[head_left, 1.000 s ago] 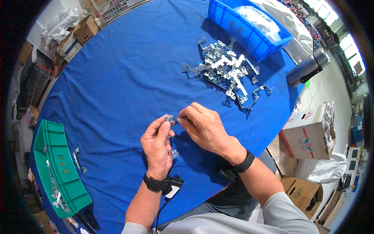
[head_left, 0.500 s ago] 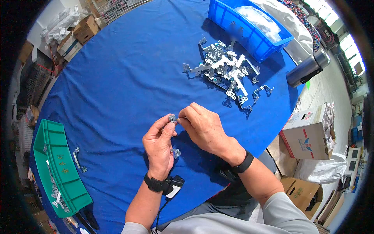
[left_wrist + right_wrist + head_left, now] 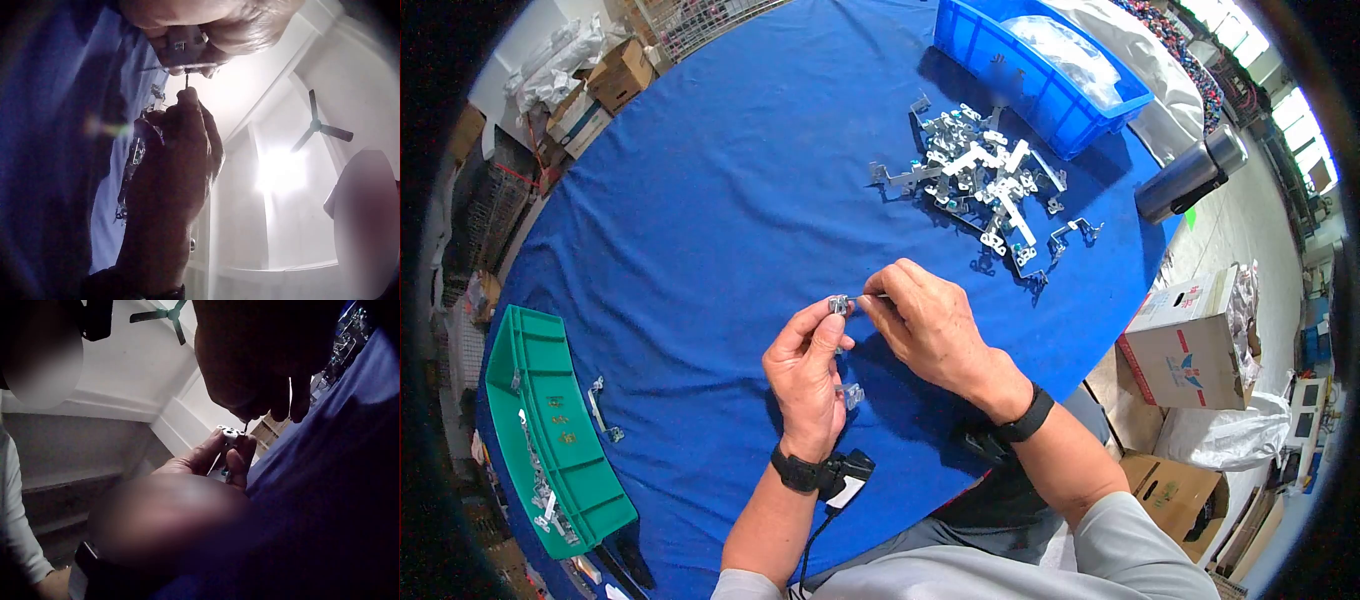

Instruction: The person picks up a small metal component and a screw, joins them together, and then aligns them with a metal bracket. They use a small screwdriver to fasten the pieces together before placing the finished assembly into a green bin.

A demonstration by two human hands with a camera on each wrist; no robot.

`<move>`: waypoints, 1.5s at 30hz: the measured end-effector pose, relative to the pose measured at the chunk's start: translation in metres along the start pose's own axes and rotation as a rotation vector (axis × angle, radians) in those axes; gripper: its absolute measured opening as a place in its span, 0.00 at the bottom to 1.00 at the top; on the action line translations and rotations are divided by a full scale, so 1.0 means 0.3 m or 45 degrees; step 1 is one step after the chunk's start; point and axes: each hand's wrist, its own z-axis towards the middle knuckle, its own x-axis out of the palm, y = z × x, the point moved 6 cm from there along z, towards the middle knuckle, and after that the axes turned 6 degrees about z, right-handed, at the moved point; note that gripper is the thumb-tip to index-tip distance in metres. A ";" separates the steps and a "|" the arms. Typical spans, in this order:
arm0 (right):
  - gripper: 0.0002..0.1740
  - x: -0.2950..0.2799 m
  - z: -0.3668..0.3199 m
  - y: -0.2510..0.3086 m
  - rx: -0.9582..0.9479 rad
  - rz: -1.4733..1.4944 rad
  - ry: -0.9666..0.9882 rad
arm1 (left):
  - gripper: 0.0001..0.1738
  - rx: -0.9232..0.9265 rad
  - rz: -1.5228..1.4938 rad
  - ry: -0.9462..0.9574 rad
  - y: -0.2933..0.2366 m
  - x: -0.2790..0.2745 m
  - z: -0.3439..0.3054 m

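A small metal bracket [image 3: 838, 304] is pinched between the thumb and fingers of the left hand [image 3: 807, 375]; its lower end [image 3: 852, 395] juts out beside the palm. Just to its right, the right hand [image 3: 927, 325] pinches a thin rod [image 3: 855, 299] that points at the bracket's upper end. In the left wrist view the rod [image 3: 187, 80] meets the underside of the metal piece [image 3: 185, 47]. From the right wrist, the bracket [image 3: 230, 432] shows as a pale plate with holes, the rod [image 3: 245, 426] at its edge.
Metal brackets [image 3: 990, 180] lie heaped on the blue cloth, near a blue crate [image 3: 1040, 85] holding plastic. A green tray [image 3: 605, 505] with small metal parts stands at left, one loose bracket [image 3: 600, 408] beside it. A steel flask [image 3: 1190, 175] stands at the right edge.
Both hands have shifted only slightly. The rod shows a little more between the right fingertips and the bracket than half a second ago.
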 end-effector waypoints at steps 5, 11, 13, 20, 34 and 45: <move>0.07 0.008 -0.004 -0.004 -0.005 -0.019 0.003 | 0.11 0.065 -0.051 -0.016 -0.008 0.011 0.002; 0.07 0.012 -0.004 -0.002 0.004 -0.026 0.014 | 0.11 0.067 -0.055 -0.015 -0.008 0.004 -0.001; 0.07 0.015 -0.005 -0.005 0.017 -0.026 0.026 | 0.11 0.064 -0.055 -0.012 -0.012 0.006 -0.002; 0.06 0.016 -0.006 -0.002 0.026 0.005 0.073 | 0.11 0.001 -0.017 -0.056 -0.010 0.000 -0.005; 0.05 0.013 -0.007 0.004 -0.014 -0.056 0.054 | 0.11 -0.008 -0.017 -0.058 -0.014 0.001 -0.006; 0.08 0.015 -0.005 -0.004 0.034 0.077 0.017 | 0.11 -0.029 0.035 -0.096 -0.014 0.002 -0.006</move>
